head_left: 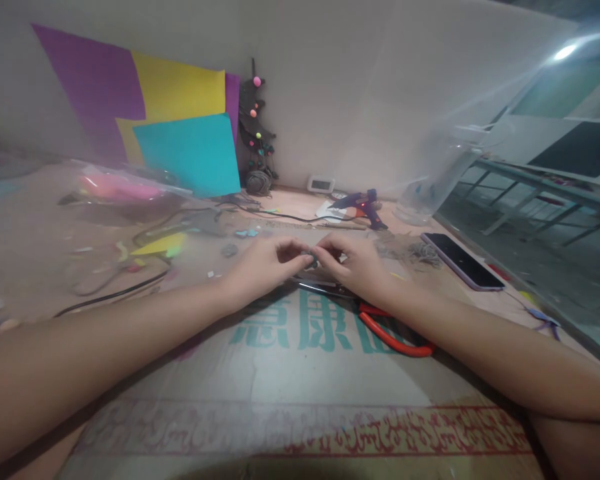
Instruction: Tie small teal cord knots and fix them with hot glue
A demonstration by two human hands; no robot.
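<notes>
At the middle of the view, my left hand (275, 261) and my right hand (353, 262) meet with fingertips pinched on a small dark piece (312, 259). Its shape is too small to make out. Just below my hands lie scissors with red handles (397, 343), their blades (323, 287) partly under my right hand. Beneath is a printed cardboard sheet (280, 380) with green characters and a red border. A small grey lump (229, 250) rests left of my left hand, and a tangle of grey cord (424, 253) lies right of my right hand.
A purple glue gun (365, 205), a white clock (321, 184) and a decorated dark hanging piece (257, 133) are at the back. Coloured sheets (187, 157) lean on the wall. A phone (463, 261) and a clear container (427, 187) stand right; cables and scraps lie left.
</notes>
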